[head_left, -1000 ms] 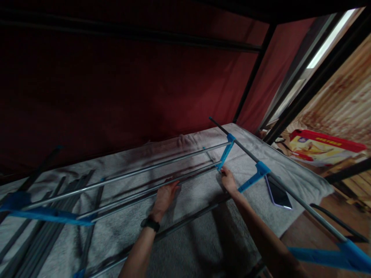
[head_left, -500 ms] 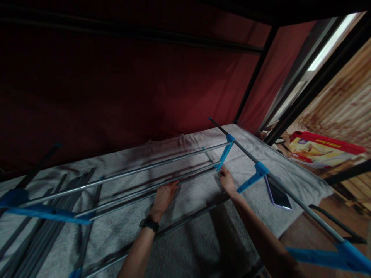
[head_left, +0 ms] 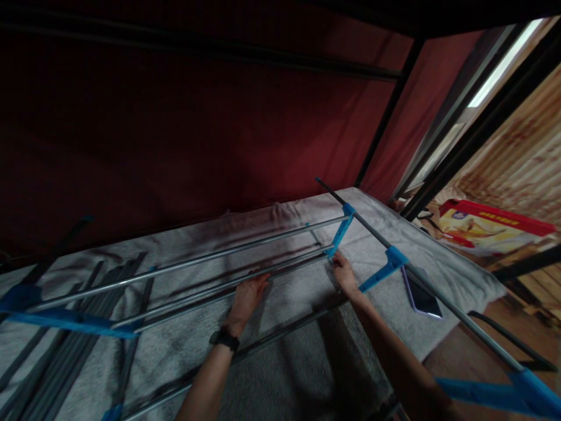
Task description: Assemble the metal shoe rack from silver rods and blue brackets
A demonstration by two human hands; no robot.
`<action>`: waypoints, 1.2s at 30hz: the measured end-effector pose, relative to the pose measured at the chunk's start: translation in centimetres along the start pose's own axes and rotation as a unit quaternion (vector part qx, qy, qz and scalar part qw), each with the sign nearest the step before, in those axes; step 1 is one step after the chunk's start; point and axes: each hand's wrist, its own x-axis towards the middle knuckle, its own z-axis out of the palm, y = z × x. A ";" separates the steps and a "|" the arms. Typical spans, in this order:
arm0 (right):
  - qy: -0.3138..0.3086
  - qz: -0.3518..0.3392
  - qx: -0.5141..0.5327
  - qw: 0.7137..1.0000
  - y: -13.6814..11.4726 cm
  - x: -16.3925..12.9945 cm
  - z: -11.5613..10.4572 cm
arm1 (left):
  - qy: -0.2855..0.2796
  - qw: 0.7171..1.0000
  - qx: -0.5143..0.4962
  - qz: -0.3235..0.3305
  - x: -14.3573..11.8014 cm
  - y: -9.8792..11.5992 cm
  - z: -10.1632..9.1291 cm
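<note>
A frame of grey metal tubes joined by blue plastic brackets lies across the bed. My left hand, with a dark watch on its wrist, is closed around the lowest tube of a group of three. At that tube's right end, my right hand pinches the blue bracket, where the tube meets it; the fingertips are partly hidden. The upper tube runs from this bracket to the left blue bracket. Another blue bracket sits on the long right side tube.
Several loose grey tubes lie bundled at the left on the grey blanket. A phone rests beside the right side tube. Black bed posts stand before a red cloth. A red and yellow box is at the far right.
Both hands keep almost the same place on the tube and the bracket. Only a very slight shift of the whole view shows.
</note>
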 end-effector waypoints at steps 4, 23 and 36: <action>0.001 0.010 0.000 1.000 -0.3 -0.1 0.0 | 0.001 1.000 0.000 -0.007 -0.1 -0.3 0.3; 0.003 0.030 -0.052 0.998 -1.7 -1.6 0.7 | 0.009 1.000 -0.016 0.010 -0.3 -0.9 0.2; 0.019 0.033 -0.096 0.995 -3.0 -2.8 1.0 | -0.010 0.999 -0.031 0.008 -0.4 -0.4 0.0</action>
